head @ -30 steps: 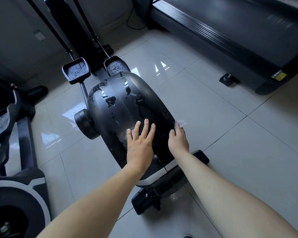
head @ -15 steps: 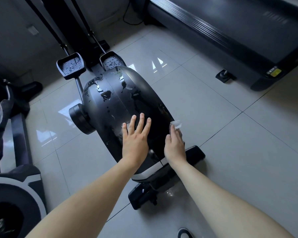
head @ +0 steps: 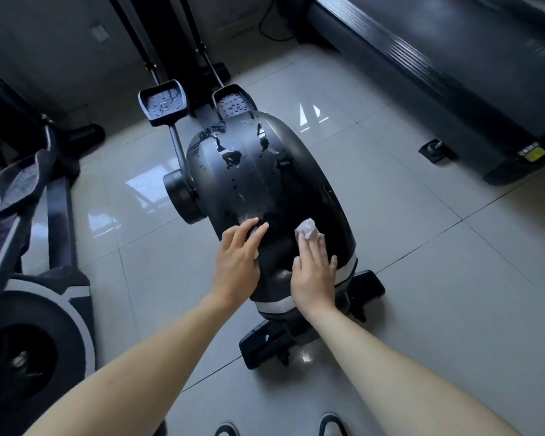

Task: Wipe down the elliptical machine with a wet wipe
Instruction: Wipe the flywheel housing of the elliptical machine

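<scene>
Black and glossy, the elliptical machine (head: 265, 184) stands on floor tiles (head: 406, 247), with wide room on its right up to the treadmill (head: 453, 73) and a narrower strip before a second machine (head: 44, 309) on its left. Wet streaks shine on top. The right hand (head: 313, 275), grip flat, presses the white wipe (head: 306, 229) near the right edge; the left hand (head: 238, 259) lies flat alongside (white scrap peeking beneath).

- Left hand (head: 238, 262): palm down, fingers straight and close together, pointing to 1 o'clock.
- Right hand (head: 315, 275): palm down, fingers straight, pointing to 12 o'clock; at 3 o'clock of the left hand, apart from it.
- Left forearm (head: 123, 372) enters from 7 o'clock, right forearm (head: 406, 366) from 5 o'clock; both bare.
</scene>
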The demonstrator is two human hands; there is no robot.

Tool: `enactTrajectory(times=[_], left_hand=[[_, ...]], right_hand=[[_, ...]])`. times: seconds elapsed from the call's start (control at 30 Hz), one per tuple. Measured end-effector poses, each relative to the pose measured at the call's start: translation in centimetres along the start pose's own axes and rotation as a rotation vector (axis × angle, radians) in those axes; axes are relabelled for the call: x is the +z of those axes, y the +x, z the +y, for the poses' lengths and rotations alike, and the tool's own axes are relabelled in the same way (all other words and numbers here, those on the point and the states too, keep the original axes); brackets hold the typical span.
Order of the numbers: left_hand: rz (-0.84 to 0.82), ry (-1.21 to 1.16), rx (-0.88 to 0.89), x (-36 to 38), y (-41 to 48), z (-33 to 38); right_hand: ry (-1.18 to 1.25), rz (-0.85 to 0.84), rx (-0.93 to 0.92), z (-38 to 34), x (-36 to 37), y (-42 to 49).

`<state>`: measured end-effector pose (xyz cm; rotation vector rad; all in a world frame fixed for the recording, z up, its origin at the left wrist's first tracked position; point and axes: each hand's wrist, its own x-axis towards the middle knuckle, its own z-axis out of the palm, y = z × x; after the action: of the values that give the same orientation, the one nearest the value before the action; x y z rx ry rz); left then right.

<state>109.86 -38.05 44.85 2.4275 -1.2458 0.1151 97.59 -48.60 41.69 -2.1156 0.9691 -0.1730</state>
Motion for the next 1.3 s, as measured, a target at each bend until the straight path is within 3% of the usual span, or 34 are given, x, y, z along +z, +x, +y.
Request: enactTrajectory(times=[0.17, 0.23, 0.63, 0.83, 0.97, 1.13, 1.3], left_hand=[[-0.017, -0.314, -0.505, -1.5, -3.6, -2.2], [-0.091, -0.371, -0.615, -1.1, -4.2, -3.3], [-0.392, -0.635, -0.726, -2.6, -4.3, -4.4], [-0.421, -0.742, -0.678, -3.6, -4.4, -4.1], [-0.500, -0.696, -0.679, -4.1, -4.3, -4.4], [-0.498, -0.659, -0.712, -4.5, -3.8, -3.9], [-0.409, -0.649, -0.756, -4.6, -3.9, -3.0]], right_hand=[[-0.336, -0.120, -0.261, -2.3, 1.6, -1.3], [-0.441, -0.188, -0.352, -3.0, 2.1, -1.7], [-0.646, -0.319, -0.459, -8.2, 1.5, 1.4], [-0.868, -0.415, -0.617, -7.8, 1.7, -0.1], [-0.854, -0.343, -0.610, -9.7, 0.9, 2.4], [-0.807, -0.299, -0.669, -10.0, 1.5, 3.3], [-0.776, -0.445, -0.897, -7.7, 1.4, 2.8]])
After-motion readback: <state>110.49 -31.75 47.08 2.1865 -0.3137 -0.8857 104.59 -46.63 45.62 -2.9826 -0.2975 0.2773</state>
